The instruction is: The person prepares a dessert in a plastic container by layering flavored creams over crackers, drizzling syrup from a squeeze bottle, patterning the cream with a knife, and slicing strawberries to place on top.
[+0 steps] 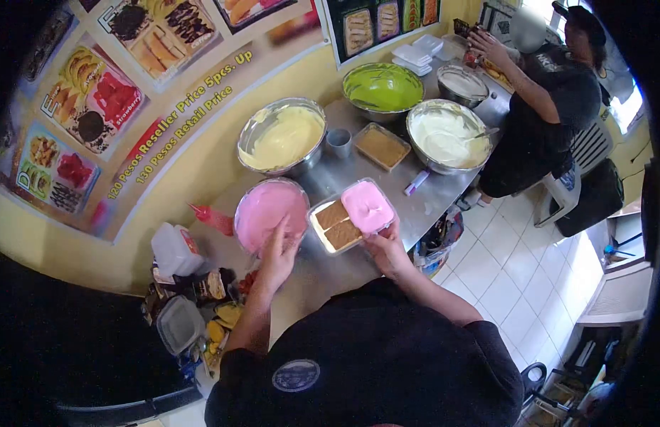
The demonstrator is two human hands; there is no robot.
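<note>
My right hand [385, 250] grips a small square tub of pink cream [368, 206], tilted over the right part of a clear rectangular container. That container [333, 250] shows brown biscuit-like pieces [342, 233] on a white layer. At the bowl of pink cream [272, 206], my left hand [279, 249] reaches over the near rim, its fingers against the pink. Whether it holds anything I cannot make out. A bowl of pale yellow cream [287, 135] stands behind the pink one.
Bowls of green cream [383, 87] and white cream [444, 135], a grey cup [338, 141] and a brown-topped container [381, 146] stand farther back on the metal table [309, 274]. A red squeeze bottle [213, 218] lies left. Two people [557, 85] are at the back right.
</note>
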